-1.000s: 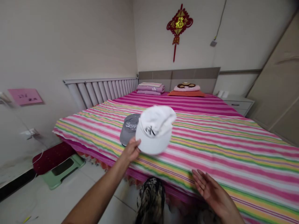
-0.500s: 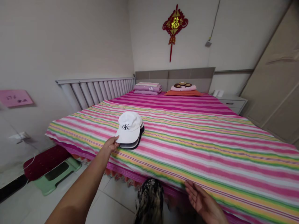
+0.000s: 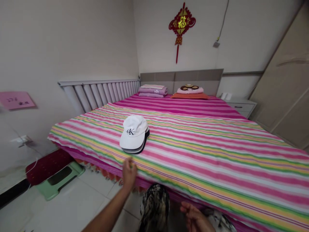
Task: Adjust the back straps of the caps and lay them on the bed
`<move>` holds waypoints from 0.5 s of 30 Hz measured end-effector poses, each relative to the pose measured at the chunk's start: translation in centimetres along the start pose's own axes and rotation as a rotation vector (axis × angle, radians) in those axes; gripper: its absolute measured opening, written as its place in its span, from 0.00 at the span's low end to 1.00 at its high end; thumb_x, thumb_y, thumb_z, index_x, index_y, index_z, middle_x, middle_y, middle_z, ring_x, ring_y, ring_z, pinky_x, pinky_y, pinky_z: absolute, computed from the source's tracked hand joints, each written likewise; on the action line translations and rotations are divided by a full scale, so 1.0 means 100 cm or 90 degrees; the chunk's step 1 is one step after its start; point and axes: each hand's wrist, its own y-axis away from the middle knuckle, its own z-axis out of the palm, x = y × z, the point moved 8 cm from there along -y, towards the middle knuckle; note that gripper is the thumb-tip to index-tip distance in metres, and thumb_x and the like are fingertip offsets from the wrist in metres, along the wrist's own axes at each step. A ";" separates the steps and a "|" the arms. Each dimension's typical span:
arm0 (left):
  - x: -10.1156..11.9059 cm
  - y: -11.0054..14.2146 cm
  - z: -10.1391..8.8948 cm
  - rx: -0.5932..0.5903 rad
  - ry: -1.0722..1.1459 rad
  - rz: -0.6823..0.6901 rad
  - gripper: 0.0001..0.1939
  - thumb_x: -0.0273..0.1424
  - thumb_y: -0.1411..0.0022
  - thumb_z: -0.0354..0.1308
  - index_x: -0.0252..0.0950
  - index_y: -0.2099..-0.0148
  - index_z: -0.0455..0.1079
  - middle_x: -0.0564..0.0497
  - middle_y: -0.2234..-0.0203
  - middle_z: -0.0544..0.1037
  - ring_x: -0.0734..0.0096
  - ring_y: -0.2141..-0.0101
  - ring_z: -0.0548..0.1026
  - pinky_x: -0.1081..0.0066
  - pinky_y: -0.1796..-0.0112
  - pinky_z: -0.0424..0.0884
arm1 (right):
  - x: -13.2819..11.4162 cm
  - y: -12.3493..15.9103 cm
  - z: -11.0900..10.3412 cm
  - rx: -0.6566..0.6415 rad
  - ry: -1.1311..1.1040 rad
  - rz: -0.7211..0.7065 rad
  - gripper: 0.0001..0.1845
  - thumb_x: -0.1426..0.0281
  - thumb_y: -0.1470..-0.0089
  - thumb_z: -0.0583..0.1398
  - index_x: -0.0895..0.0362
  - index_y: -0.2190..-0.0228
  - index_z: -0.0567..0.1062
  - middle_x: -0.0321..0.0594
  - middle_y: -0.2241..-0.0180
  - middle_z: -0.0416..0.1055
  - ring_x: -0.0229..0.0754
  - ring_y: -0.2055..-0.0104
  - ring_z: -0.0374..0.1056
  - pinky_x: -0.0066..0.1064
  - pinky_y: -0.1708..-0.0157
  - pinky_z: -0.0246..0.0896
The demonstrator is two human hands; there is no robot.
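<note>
A white baseball cap (image 3: 135,129) with dark "CK" lettering on its front tops a stack of caps on the bed. The edges of a grey cap and a dark cap (image 3: 146,137) peek out beneath it. Just below the brims, at the near edge of the bed, is my left hand (image 3: 129,170), slightly blurred. It is apart from the caps, holds nothing, and its thumb and fingers are spread a little. My right hand (image 3: 194,217) hangs low by the bed's edge in front of me, fingers loosely bent and apart, with nothing visible in it.
A striped sheet (image 3: 205,145) covers the bed. Folded bedding (image 3: 153,91) and an orange pillow (image 3: 190,96) lie by the headboard (image 3: 198,79). A green stool (image 3: 59,180) stands on the floor at left, a nightstand (image 3: 241,106) at far right. My patterned trouser leg (image 3: 154,206) touches the near side.
My left hand has let go of the white cap's brim and moved down and right, away from the stack. My right hand has dropped lower and slightly left. The caps stay in place.
</note>
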 end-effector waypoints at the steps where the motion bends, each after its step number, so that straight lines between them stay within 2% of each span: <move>1: -0.013 0.027 0.007 -0.055 -0.018 0.002 0.14 0.20 0.62 0.61 0.41 0.69 0.70 0.50 0.69 0.71 0.58 0.60 0.66 0.64 0.55 0.61 | 0.004 -0.002 0.000 -0.004 0.017 0.007 0.15 0.84 0.73 0.59 0.56 0.79 0.76 0.34 0.80 0.73 0.28 0.86 0.56 0.19 0.86 0.50; 3: -0.041 0.077 0.021 -0.176 -0.044 0.000 0.11 0.22 0.63 0.62 0.39 0.73 0.72 0.47 0.72 0.72 0.55 0.64 0.68 0.59 0.57 0.61 | 0.008 -0.004 0.000 -0.007 0.046 0.010 0.14 0.83 0.73 0.57 0.56 0.80 0.76 0.34 0.80 0.72 0.27 0.87 0.54 0.19 0.87 0.47; 4: -0.051 0.102 0.035 -0.300 -0.085 0.036 0.09 0.24 0.59 0.60 0.39 0.70 0.72 0.45 0.69 0.73 0.56 0.62 0.68 0.59 0.55 0.59 | 0.009 -0.004 0.001 -0.008 0.058 0.008 0.14 0.82 0.73 0.57 0.56 0.80 0.75 0.34 0.80 0.71 0.28 0.87 0.54 0.19 0.87 0.46; 5: -0.060 0.123 0.045 -0.390 -0.124 0.075 0.08 0.26 0.55 0.58 0.40 0.68 0.73 0.45 0.67 0.73 0.57 0.61 0.68 0.60 0.55 0.58 | 0.008 -0.004 0.002 -0.008 0.069 0.003 0.14 0.82 0.73 0.57 0.56 0.80 0.75 0.34 0.80 0.71 0.28 0.86 0.54 0.19 0.86 0.46; 7: -0.081 0.156 0.059 -0.531 -0.216 0.121 0.08 0.26 0.51 0.53 0.40 0.67 0.72 0.46 0.69 0.73 0.62 0.65 0.68 0.64 0.60 0.61 | 0.007 -0.003 0.008 -0.022 0.093 -0.011 0.13 0.81 0.72 0.57 0.56 0.79 0.75 0.35 0.80 0.71 0.28 0.86 0.54 0.20 0.86 0.46; 9: -0.098 0.174 0.068 -0.613 -0.304 0.139 0.09 0.25 0.51 0.51 0.39 0.68 0.71 0.48 0.72 0.72 0.66 0.69 0.68 0.69 0.66 0.61 | 0.007 -0.004 0.014 -0.045 0.117 -0.031 0.13 0.81 0.72 0.57 0.56 0.79 0.75 0.35 0.80 0.71 0.29 0.85 0.54 0.20 0.85 0.45; 11: -0.108 0.182 0.075 -0.662 -0.371 0.149 0.08 0.25 0.52 0.51 0.39 0.71 0.70 0.50 0.76 0.71 0.69 0.72 0.67 0.71 0.70 0.60 | 0.010 -0.006 0.018 -0.058 0.134 -0.050 0.13 0.80 0.74 0.56 0.57 0.79 0.74 0.35 0.81 0.70 0.29 0.85 0.54 0.20 0.85 0.44; 15: -0.108 0.186 0.083 -0.695 -0.424 0.163 0.09 0.29 0.49 0.49 0.38 0.78 0.66 0.51 0.81 0.66 0.72 0.77 0.62 0.73 0.73 0.56 | 0.020 -0.012 0.019 -0.058 0.166 -0.056 0.13 0.79 0.77 0.55 0.59 0.80 0.72 0.34 0.84 0.69 0.28 0.87 0.52 0.20 0.86 0.41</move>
